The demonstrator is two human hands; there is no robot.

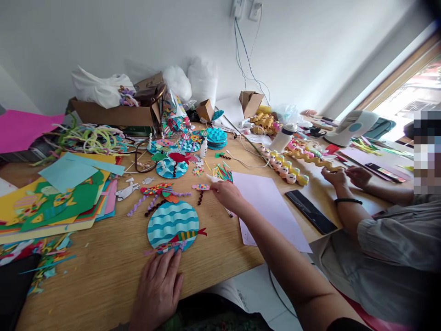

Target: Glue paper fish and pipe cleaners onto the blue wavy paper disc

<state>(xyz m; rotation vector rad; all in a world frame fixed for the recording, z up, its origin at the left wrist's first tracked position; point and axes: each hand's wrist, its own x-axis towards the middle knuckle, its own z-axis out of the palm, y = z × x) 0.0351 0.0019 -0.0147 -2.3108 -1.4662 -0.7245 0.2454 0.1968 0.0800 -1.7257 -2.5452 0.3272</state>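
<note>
A round blue wavy paper disc (172, 223) lies on the wooden table (103, 271) in front of me. My left hand (158, 287) rests flat, fingers spread, with its fingertips on a striped paper fish (184, 236) and a paper strip at the disc's lower edge. My right hand (225, 195) reaches forward, fingers pinched round a small white glue bottle (212, 178), its tip beside a small pink paper fish (200, 187). A colourful paper fish with curly strips (160, 191) lies just above the disc.
A pale pink sheet (268, 207) and a black ruler (310, 211) lie to the right. Another person (382, 243) at the right handles a yellow wavy strip (313, 161). Stacked coloured sheets (51, 202) sit left; cardboard boxes (113, 112), bags and more discs (172, 166) behind.
</note>
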